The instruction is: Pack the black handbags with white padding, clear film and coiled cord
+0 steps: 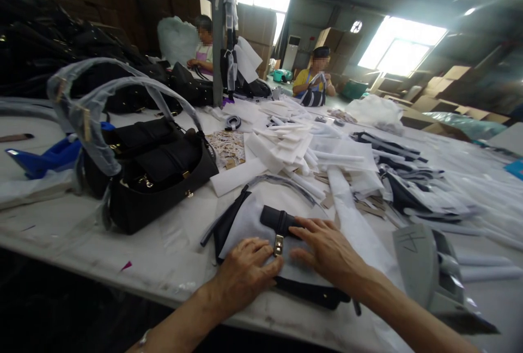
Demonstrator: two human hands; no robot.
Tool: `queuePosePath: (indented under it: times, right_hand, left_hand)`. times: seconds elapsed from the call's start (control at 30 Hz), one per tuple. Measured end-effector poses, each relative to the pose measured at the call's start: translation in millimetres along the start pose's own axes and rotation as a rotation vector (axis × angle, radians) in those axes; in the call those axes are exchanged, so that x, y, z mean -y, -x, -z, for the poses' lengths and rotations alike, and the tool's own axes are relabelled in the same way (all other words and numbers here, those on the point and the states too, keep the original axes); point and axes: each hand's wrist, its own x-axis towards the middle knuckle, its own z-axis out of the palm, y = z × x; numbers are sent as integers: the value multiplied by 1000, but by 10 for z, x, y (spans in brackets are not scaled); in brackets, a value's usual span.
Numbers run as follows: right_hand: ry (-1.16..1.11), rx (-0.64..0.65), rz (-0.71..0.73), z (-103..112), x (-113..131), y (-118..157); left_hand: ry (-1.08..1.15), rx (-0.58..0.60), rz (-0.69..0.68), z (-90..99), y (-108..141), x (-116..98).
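A dark handbag (312, 290) lies flat in front of me, a white sheet (245, 222) over its front. Across the sheet runs its black strap flap (272, 217) with a gold clasp (278, 245). My left hand (247, 268) rests on the sheet at the lower left, fingers a little bent, thumb close beside the clasp. On the other side, my right hand (327, 247) is spread, its fingertips touching the flap's right end. The plastic-wrapped handle (281, 178) arches away from me.
Two black handbags (163, 184) with wrapped handles stand left, near a blue tool (49, 157). White paper sheets (281, 146) heap behind. A grey tape dispenser (417, 266) sits right, before wrapped straps (408, 189). Two people (304, 80) work across the table.
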Motion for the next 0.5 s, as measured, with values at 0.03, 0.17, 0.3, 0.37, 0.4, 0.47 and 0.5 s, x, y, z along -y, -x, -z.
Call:
queuePosePath:
  times: [0.03, 0.17, 0.3, 0.37, 0.4, 0.47, 0.5]
  right_hand:
    - [-1, -4, 8, 86, 65, -44]
    - [-86, 69, 40, 399, 268, -262]
    - [-207, -35, 37, 661, 158, -748]
    - [-242, -99, -6, 731, 38, -1140]
    - [-224, -131, -48, 737, -13, -1358]
    - [-144, -201, -149, 688, -84, -1794]
    - [-99, -234, -198, 634, -102, -1994]
  left_hand:
    - [-2, -3, -3, -1, -4, 1]
    - [-25, -68, -20, -27, 25, -1]
    - [-86, -234, -71, -110, 48, 34]
    - [-130, -347, -107, -180, 27, 60]
    - [-156, -404, -119, -231, 12, 75]
    - [-208, -510, -112, -377, -10, 109]
    - [-225, -574, -83, -470, -13, 130]
